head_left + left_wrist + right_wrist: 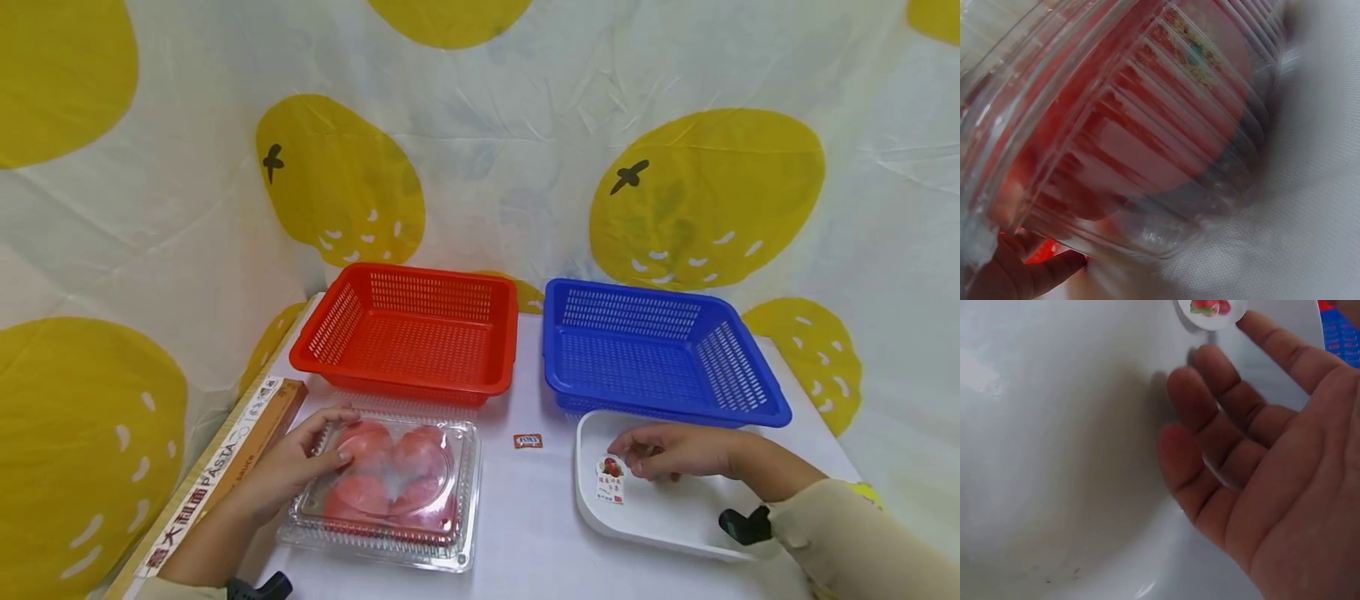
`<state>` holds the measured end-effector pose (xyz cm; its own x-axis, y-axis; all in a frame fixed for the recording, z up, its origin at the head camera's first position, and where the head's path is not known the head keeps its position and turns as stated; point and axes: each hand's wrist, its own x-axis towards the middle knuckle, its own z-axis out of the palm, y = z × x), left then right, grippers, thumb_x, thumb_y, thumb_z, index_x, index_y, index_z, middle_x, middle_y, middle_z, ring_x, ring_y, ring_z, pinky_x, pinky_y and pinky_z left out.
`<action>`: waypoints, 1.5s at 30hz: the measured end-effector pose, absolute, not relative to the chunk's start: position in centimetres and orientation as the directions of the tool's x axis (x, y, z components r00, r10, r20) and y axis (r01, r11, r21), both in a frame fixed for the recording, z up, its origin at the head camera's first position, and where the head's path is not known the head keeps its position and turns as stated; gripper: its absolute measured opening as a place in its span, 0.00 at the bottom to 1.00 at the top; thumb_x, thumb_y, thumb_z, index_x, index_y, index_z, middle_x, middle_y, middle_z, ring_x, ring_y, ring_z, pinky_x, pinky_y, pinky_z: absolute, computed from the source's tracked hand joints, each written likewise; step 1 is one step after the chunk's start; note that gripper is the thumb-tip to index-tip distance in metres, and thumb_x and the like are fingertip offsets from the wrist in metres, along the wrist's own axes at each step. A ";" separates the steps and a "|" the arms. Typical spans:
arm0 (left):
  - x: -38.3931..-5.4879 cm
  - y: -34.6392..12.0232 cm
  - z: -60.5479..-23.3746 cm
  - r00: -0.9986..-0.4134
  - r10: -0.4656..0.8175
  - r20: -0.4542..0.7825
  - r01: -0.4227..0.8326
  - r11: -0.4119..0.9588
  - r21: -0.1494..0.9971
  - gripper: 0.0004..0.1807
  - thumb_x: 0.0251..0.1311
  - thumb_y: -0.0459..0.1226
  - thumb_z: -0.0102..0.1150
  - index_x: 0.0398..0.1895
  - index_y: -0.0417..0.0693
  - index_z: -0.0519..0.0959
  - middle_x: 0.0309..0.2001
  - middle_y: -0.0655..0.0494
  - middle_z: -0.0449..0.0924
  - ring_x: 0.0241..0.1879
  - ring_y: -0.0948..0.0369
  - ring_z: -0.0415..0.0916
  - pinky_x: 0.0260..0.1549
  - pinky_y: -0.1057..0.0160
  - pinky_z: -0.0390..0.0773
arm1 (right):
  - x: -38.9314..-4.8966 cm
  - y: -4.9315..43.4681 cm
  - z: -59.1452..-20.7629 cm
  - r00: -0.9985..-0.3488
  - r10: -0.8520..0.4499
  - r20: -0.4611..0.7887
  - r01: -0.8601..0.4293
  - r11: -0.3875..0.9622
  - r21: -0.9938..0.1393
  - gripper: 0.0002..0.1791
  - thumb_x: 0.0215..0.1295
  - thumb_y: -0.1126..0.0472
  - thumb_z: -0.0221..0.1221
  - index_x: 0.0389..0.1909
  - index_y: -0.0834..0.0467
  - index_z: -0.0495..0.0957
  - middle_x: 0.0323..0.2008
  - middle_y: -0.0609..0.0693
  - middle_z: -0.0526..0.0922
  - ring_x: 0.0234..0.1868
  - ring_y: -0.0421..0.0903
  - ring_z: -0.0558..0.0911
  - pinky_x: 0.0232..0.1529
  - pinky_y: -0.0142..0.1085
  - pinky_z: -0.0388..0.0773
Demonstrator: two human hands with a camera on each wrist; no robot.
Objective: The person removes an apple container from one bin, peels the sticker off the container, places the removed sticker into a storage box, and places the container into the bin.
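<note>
A clear plastic box of red tomatoes is at the left front of the table. My left hand rests on its far left corner, thumb lying over the lid; the left wrist view shows other fingertips by the ribbed side wall. To the right stands a white tray with a paper label printed with red fruit. Above the tray my right hand hangs relaxed, palm inward. In the right wrist view its index fingertip is right at the edge of the round label end, thumb apart from it.
A red basket and a blue basket stand behind. Between box and tray lies a small orange packet. A long pasta carton runs along the left edge, and a fruit-patterned curtain hangs at the back.
</note>
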<state>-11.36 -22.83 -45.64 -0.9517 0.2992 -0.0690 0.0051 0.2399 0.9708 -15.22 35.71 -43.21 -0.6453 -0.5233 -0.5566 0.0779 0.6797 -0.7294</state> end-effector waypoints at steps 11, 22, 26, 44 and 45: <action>-11.7 -24.2 -44.7 -0.927 0.375 0.011 0.171 0.395 0.902 0.24 0.73 0.38 0.66 0.69 0.52 0.77 0.70 0.46 0.75 0.68 0.42 0.68 0.62 0.44 0.77 | -13.7 33.7 -41.3 -0.703 -0.465 -0.538 -0.152 0.838 -0.525 0.31 0.71 0.53 0.70 0.74 0.49 0.77 0.40 0.47 0.79 0.44 0.49 0.76 0.41 0.40 0.73; -14.4 -25.9 -40.1 -0.949 0.295 0.107 0.239 0.457 0.857 0.20 0.81 0.40 0.57 0.68 0.41 0.77 0.63 0.44 0.80 0.58 0.56 0.78 0.51 0.68 0.83 | -10.3 26.6 -38.1 -0.827 -0.461 -0.323 -0.011 0.586 -0.810 0.29 0.78 0.52 0.63 0.74 0.58 0.72 0.53 0.55 0.82 0.48 0.54 0.82 0.41 0.43 0.85; -16.0 -26.6 -39.4 -0.967 0.196 0.162 0.238 0.479 0.845 0.23 0.81 0.40 0.55 0.72 0.39 0.74 0.66 0.39 0.77 0.63 0.53 0.75 0.54 0.69 0.81 | -8.9 22.2 -39.7 -0.877 -0.381 -0.294 0.084 0.480 -0.873 0.35 0.77 0.50 0.64 0.79 0.56 0.67 0.63 0.60 0.80 0.52 0.54 0.82 0.41 0.47 0.84; -20.5 -28.0 -40.0 -0.993 0.111 0.028 0.070 0.396 0.915 0.35 0.83 0.47 0.49 0.85 0.44 0.56 0.83 0.36 0.53 0.81 0.34 0.48 0.70 0.23 0.58 | -5.5 15.3 -41.2 -0.967 -0.252 0.050 -0.203 0.629 -0.751 0.30 0.71 0.48 0.69 0.72 0.43 0.75 0.65 0.44 0.79 0.61 0.50 0.81 0.53 0.49 0.84; -20.6 -28.0 -40.0 -0.993 0.113 0.027 0.069 0.389 0.919 0.34 0.84 0.47 0.49 0.85 0.44 0.56 0.82 0.35 0.54 0.81 0.35 0.49 0.70 0.24 0.59 | -5.4 14.9 -41.5 -0.967 -0.251 0.047 -0.194 0.604 -0.773 0.32 0.72 0.49 0.69 0.74 0.44 0.73 0.67 0.44 0.77 0.63 0.52 0.80 0.56 0.51 0.84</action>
